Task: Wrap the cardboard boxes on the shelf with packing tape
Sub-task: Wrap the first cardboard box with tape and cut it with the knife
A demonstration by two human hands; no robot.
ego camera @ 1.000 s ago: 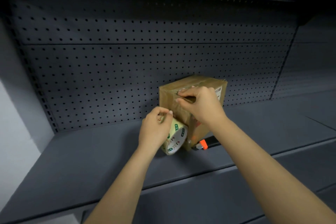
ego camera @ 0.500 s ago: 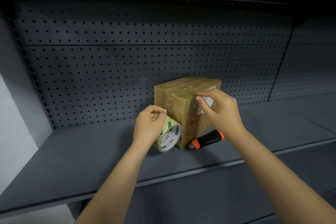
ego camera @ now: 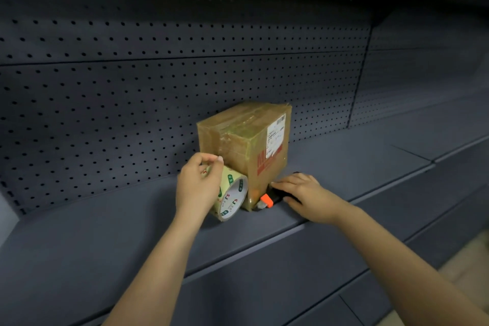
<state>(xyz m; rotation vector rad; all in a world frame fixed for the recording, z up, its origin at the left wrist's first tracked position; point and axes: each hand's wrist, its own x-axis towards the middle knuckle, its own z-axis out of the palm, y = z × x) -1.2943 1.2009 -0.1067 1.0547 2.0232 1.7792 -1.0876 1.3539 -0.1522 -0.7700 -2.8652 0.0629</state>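
Observation:
A brown cardboard box [ego camera: 232,140] stands upright on the dark shelf [ego camera: 105,222], with clear tape over its top and front corner and a white label on its right face. My left hand [ego camera: 197,184] grips the top of a tape roll [ego camera: 234,200] standing on edge against the box's lower left side. A strip of tape runs from the roll to the box. My right hand [ego camera: 307,193] is low on the shelf to the right of the box, its fingers and thumb closed on either side of a black and orange utility knife [ego camera: 267,200].
A perforated dark back panel [ego camera: 132,100] rises right behind the box. The shelf's front lip [ego camera: 264,249] runs below my wrists, and a second shelf section [ego camera: 423,130] continues to the right.
My right hand came off the box's front corner, moved down past its right face, and now sits on the knife. The left hand stayed on the tape roll.

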